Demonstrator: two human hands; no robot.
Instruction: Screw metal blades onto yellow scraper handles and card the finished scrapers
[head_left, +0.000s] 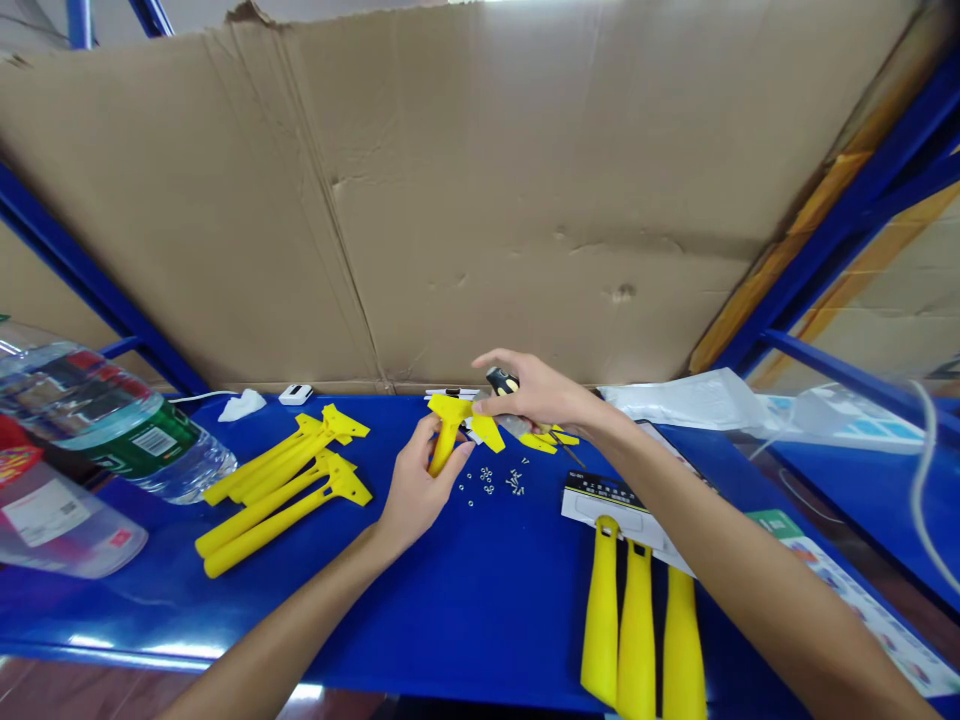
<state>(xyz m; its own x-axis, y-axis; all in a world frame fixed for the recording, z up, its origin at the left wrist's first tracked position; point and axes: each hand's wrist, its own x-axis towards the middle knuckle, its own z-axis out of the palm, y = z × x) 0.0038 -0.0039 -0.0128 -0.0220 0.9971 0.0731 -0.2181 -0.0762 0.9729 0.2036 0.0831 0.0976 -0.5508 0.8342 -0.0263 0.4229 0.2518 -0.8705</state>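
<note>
My left hand [424, 475] is closed around the handle of a yellow scraper body [448, 430], its wide head pointing away from me. My right hand [529, 390] grips a screwdriver [502, 380] with a black and pale-yellow handle, just right of the scraper head; its tip cannot be made out. A loose yellow scraper part [489, 432] shows under my right hand. Small nuts [486, 480] and screws [516, 483] lie scattered on the blue table in front of the hands. More flat yellow pieces [540, 442] lie behind, partly covered by my right hand.
Several yellow scraper bodies [285, 510] lie at left beside a large water bottle [150, 440] and a plastic jar [67, 520]. Three yellow handles [637, 620] with a printed card [600, 497] lie at right. A cardboard wall [480, 200] closes the back of the blue table [480, 620].
</note>
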